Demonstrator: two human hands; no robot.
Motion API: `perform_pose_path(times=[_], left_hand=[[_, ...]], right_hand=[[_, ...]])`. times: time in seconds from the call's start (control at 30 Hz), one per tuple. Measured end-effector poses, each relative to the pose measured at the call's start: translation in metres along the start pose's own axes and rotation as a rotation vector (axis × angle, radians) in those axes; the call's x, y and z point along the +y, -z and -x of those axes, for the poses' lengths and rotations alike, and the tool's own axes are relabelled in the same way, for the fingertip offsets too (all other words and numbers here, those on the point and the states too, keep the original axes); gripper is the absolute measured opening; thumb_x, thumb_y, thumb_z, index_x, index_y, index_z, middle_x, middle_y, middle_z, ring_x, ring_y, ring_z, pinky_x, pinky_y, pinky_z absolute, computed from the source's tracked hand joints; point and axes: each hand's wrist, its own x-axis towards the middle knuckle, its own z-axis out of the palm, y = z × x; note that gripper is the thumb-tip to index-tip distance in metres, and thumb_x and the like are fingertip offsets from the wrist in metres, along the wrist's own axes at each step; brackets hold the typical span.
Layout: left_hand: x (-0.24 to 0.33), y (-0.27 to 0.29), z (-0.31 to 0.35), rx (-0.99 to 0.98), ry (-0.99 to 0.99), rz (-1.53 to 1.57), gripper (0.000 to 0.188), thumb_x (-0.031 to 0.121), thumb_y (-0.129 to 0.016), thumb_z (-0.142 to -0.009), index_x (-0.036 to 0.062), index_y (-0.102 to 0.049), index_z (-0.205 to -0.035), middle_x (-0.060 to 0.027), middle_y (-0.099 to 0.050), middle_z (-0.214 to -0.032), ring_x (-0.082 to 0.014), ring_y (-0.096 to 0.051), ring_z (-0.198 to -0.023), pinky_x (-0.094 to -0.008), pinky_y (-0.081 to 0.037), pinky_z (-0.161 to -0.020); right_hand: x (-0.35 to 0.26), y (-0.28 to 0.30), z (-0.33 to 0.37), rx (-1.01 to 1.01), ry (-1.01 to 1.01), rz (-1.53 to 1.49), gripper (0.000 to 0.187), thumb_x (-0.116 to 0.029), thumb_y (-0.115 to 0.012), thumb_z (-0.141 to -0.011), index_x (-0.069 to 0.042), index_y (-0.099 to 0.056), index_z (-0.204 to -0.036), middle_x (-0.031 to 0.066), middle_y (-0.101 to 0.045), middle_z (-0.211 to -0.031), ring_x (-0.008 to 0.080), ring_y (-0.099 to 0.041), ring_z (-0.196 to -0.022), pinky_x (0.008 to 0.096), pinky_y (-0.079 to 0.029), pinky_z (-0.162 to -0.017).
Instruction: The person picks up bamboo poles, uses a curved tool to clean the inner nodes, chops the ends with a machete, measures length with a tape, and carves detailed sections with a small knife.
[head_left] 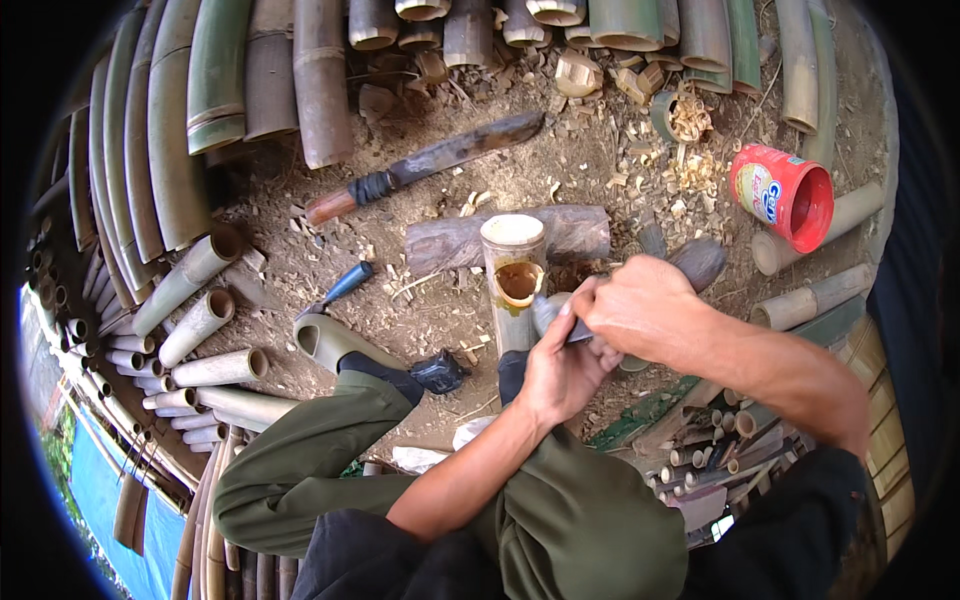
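Note:
My left hand [575, 375] is closed, thumb and fingers pinching a grey, blade-like piece [548, 316] just right of a bamboo section. Against it presses my right hand [640, 308], curled into a fist; what lies inside its fingers is hidden. The bamboo section [517, 325] has a pale cut top and a wet-looking brown opening in its side. Its upper part lies across a short dark log [440, 243], and its lower end reaches my shoe. A dark rounded end [700, 262] shows beyond my right fist; I cannot tell whether it belongs to the held thing.
A long knife [430, 165] with a dark-wrapped wooden handle lies beyond the log. A blue-handled tool [348, 284] rests by my left shoe [335, 340]. At right are a red tin [805, 205] and wood shavings [690, 118]. Bamboo lengths [215, 80] surround the chip-strewn ground.

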Motion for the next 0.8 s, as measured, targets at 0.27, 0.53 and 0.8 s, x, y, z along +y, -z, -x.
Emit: perform_pose_path(times=[0.27, 0.53, 0.8], left_hand=[[0.043, 0.025, 0.010, 0.409, 0.020, -0.963, 0.036, 0.023, -0.051, -0.099, -0.0094, -0.066, -0.103, -0.0191, -0.069, -0.081, -0.0213, -0.067, -0.067, -0.0340, -0.054, -0.064], [0.100, 0.002, 0.011, 0.393, -0.011, -1.898, 0.051, 0.029, -0.046, -0.090, -0.0080, -0.065, -0.061, -0.0202, -0.062, -0.053, -0.0321, -0.068, -0.056, -0.0412, -0.056, -0.062], [0.027, 0.039, -0.005, -0.002, 0.043, -0.557, 0.045, 0.040, -0.050, -0.103, 0.0050, -0.059, -0.129, -0.0016, -0.063, -0.089, -0.0102, -0.055, -0.068, -0.0274, -0.046, -0.059]], right_hand=[[-0.067, -0.105, -0.005, 0.532, -0.397, -0.701, 0.041, -0.025, -0.077, -0.075, -0.010, -0.064, -0.110, 0.0117, -0.070, -0.081, 0.0298, -0.069, -0.065, 0.0419, -0.057, -0.058], [-0.139, -0.115, -0.059, 0.754, -0.568, -1.337, 0.040, -0.011, -0.064, -0.083, -0.001, -0.053, -0.119, 0.0249, -0.065, -0.087, 0.0454, -0.066, -0.085, 0.0490, -0.052, -0.074], [-0.038, -0.043, 0.032, 0.203, -0.261, -0.332, 0.037, -0.014, -0.061, -0.084, -0.001, -0.053, -0.118, 0.0198, -0.069, -0.083, 0.0338, -0.070, -0.066, 0.0413, -0.056, -0.054]])
